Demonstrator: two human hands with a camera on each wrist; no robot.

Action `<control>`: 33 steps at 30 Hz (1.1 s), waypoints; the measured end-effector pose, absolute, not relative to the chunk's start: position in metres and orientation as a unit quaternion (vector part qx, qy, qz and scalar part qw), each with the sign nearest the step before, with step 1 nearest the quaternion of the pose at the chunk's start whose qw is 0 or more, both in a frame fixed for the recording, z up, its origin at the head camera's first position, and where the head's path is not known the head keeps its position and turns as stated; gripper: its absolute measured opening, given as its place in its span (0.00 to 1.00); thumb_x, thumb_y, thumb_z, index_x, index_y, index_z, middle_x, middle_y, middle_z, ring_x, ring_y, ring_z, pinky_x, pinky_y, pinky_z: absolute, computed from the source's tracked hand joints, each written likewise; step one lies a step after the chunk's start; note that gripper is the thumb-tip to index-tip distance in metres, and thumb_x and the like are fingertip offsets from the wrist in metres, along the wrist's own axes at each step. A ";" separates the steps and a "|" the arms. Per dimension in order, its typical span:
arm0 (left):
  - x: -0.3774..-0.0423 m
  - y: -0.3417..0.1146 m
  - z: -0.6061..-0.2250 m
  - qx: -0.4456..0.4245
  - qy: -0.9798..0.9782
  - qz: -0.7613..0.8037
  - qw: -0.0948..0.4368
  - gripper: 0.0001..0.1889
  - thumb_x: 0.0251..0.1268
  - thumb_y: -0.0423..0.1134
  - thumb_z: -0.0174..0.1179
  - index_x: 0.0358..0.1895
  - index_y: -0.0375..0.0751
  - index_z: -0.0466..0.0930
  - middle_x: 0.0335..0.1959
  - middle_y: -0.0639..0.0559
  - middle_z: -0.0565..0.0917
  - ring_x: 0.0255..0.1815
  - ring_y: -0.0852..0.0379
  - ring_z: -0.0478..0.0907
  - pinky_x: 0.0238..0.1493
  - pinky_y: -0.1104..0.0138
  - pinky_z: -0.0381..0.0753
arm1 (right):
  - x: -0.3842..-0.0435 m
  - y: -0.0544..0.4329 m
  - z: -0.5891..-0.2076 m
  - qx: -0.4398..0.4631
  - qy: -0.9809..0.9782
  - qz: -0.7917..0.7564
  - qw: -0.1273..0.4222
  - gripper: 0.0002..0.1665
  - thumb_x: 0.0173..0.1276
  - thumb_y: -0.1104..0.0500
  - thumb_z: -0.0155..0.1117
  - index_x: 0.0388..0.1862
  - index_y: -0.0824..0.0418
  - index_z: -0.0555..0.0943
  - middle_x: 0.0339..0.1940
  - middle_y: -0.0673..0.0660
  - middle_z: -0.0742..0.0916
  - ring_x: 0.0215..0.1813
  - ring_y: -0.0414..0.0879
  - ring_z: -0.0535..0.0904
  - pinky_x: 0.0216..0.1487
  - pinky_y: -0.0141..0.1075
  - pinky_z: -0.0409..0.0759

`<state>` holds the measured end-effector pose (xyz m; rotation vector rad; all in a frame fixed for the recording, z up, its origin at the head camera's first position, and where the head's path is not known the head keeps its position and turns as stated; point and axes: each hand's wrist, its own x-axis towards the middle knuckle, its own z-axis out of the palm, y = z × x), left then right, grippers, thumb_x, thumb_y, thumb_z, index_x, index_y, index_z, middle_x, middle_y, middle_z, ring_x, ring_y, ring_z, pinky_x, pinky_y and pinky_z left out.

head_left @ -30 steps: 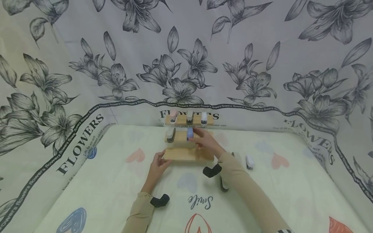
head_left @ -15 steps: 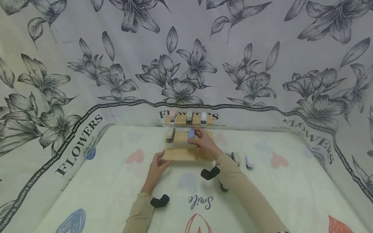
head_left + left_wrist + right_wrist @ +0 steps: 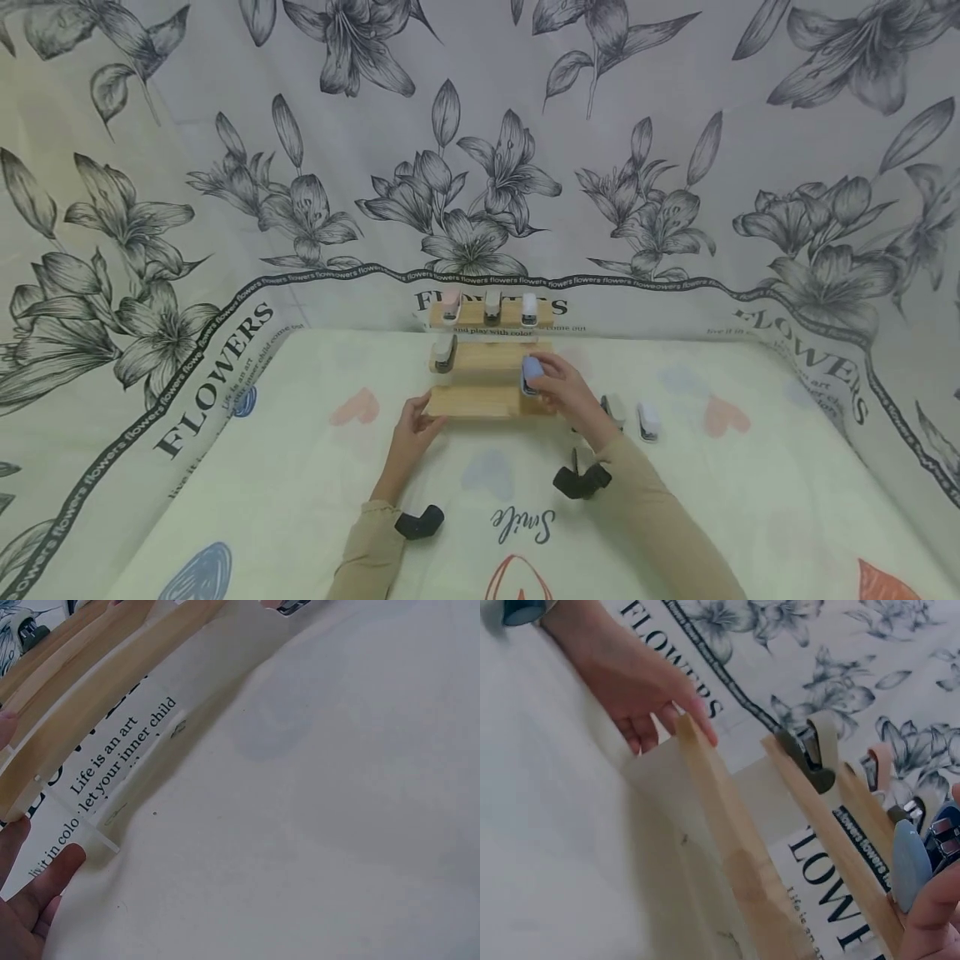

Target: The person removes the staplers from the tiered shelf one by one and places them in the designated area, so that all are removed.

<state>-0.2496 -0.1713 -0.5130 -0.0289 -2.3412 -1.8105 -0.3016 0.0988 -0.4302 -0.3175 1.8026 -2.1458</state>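
A wooden stand with three tiers (image 3: 472, 402) stands on the cloth in the head view. My left hand (image 3: 411, 431) grips the left end of its lowest board, fingers and thumb at the edge. With my right hand (image 3: 566, 392) I pinch a small blue stapler (image 3: 532, 373) near the right end of the middle board; whether it touches the board I cannot tell. A grey stapler (image 3: 445, 353) sits at the left of that board. On the top board stand a pink stapler (image 3: 451, 307), a grey-green one and a white stapler (image 3: 529, 308).
To the right of the stand, a white stapler (image 3: 647, 422) and a grey stapler (image 3: 614, 410) lie on the cloth, with others partly hidden by my right arm. A flower-printed curtain (image 3: 480, 167) hangs close behind the stand.
My right hand has carried the blue stapler rightward, from the middle of the middle board toward its right end. The left hand keeps its hold on the stand.
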 end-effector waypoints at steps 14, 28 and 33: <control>-0.247 -0.171 -0.511 0.010 -0.792 -0.605 0.084 0.32 0.54 0.48 0.63 0.60 0.41 0.60 0.60 0.44 0.68 0.43 0.52 0.75 0.41 0.63 0.75 | -0.256 0.180 -0.448 -0.143 0.698 -0.687 0.144 0.35 0.59 0.68 0.60 0.64 0.60 0.60 0.67 0.64 0.60 0.25 0.45 0.67 0.20 0.32 0.65; -0.244 -0.171 -0.517 -0.018 -0.806 -0.581 0.109 0.31 0.53 0.45 0.64 0.57 0.40 0.62 0.63 0.45 0.65 0.48 0.49 0.73 0.53 0.53 0.65 | -0.216 0.220 -0.483 -0.080 0.744 -0.638 0.180 0.38 0.57 0.63 0.65 0.64 0.64 0.59 0.67 0.73 0.54 0.27 0.44 0.71 0.22 0.31 0.71; -0.247 -0.176 -0.520 -0.034 -0.808 -0.575 0.121 0.30 0.52 0.46 0.64 0.56 0.40 0.62 0.63 0.45 0.65 0.46 0.51 0.74 0.50 0.55 0.69 | -0.211 0.224 -0.492 -0.075 0.738 -0.647 0.179 0.36 0.57 0.65 0.64 0.62 0.65 0.60 0.66 0.76 0.51 0.21 0.41 0.67 0.21 0.30 0.69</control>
